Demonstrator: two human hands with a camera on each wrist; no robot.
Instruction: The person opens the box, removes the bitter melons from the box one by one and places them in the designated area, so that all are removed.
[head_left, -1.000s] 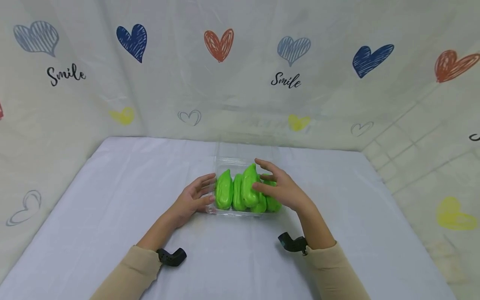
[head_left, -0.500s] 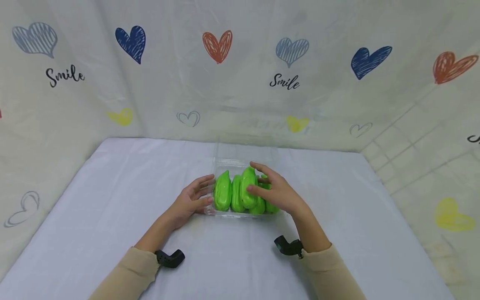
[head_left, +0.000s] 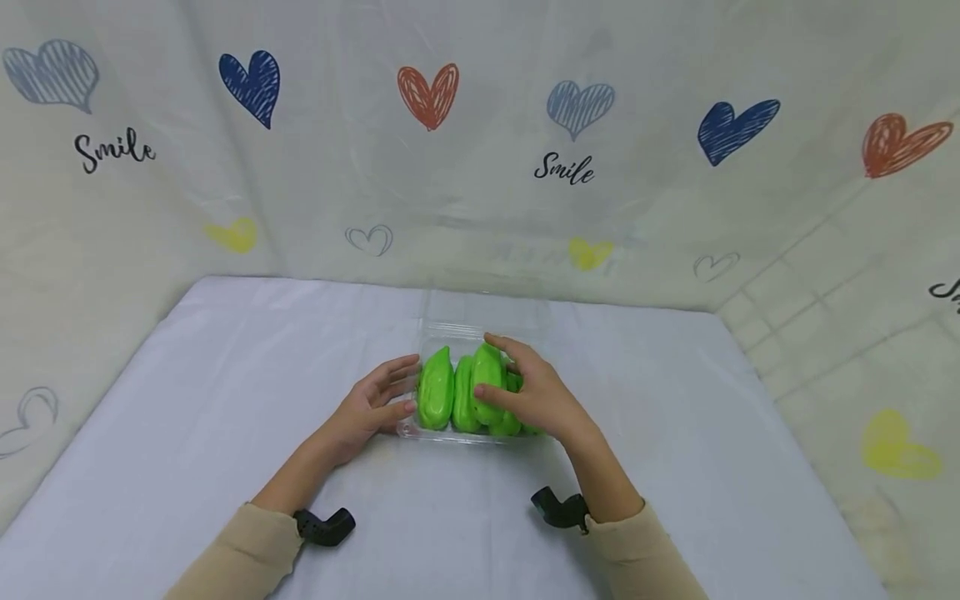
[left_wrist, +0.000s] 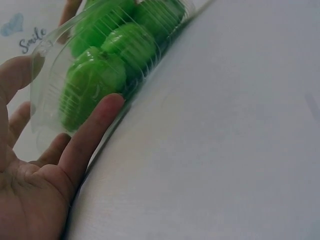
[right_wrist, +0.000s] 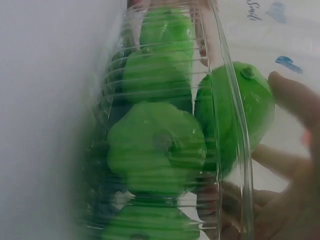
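Head view: your right hand [head_left: 536,392] grasps the topmost glossy green oblong fruit [head_left: 487,367], likely light, slippery, best pinched mid-body; your left hand [head_left: 367,410], unclenched, touches the clear plastic box [head_left: 450,437].

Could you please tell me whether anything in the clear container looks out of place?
One green piece sits higher than the other green pieces in the clear container, which looks uneven, but the right hand holds it there. I see no spill or damage.

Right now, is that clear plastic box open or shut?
Open. In the head view, the box has its lid swung back behind it; in the right wrist view, one green piece sticks out uncovered.
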